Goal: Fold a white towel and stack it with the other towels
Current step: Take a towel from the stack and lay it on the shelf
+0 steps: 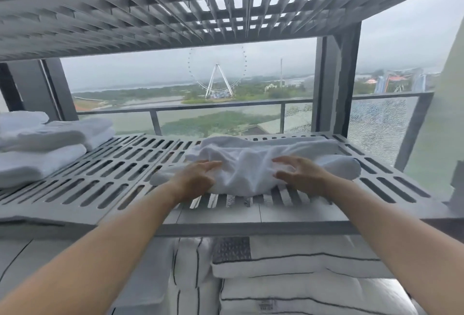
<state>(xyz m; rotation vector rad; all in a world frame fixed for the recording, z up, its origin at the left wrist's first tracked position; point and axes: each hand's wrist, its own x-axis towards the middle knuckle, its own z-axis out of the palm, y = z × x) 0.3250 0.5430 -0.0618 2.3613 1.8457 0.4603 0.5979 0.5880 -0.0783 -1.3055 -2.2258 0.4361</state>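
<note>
A crumpled white towel [253,161] lies on the slotted grey shelf [105,176], right of centre. My left hand [198,176] rests on the towel's left part, fingers spread. Over its right part is my right hand [298,174], fingers curled and apart, touching the cloth. Neither hand clearly grips it. A stack of folded white towels [42,146] sits at the shelf's far left, well apart from both hands.
Another slotted shelf [150,13] hangs close overhead. Grey uprights [336,83] stand behind the towel at the right. Below the shelf lie striped white pillows [301,277]. Behind is a window with a glass balcony rail [226,109].
</note>
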